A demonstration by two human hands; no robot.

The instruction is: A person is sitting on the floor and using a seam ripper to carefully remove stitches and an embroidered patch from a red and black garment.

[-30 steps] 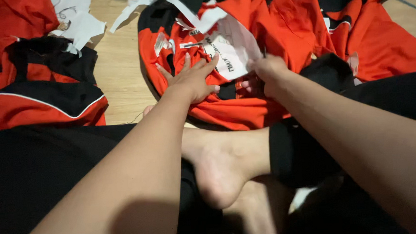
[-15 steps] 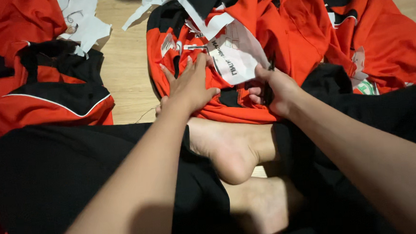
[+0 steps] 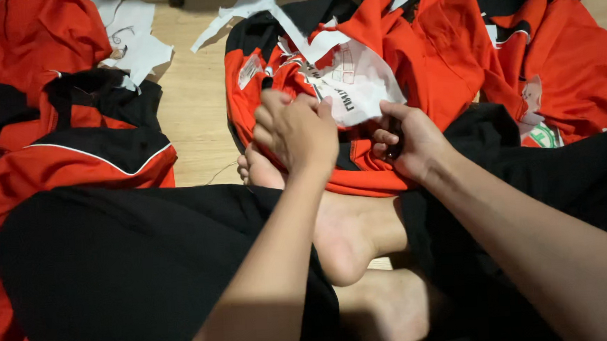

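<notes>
Left hand [image 3: 298, 133] has curled, gripping the red garment [image 3: 278, 89].

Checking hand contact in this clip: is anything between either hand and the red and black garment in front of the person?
Nothing visible. The left hand rests directly on the red and black garment; the right hand touches the white paper backing lying on it.

Both bare forearms reach forward from the lower edge of the view, over crossed legs in black trousers with bare feet tucked beneath. The left hand [image 3: 298, 133] is seen from the back, its wrist straight and its fingers [image 3: 273, 117] curled downward into a loose clench. The right hand [image 3: 409, 141] sits just beside it, wrist bent slightly inward, thumb raised and the other fingers folded into a pinching grip.
</notes>
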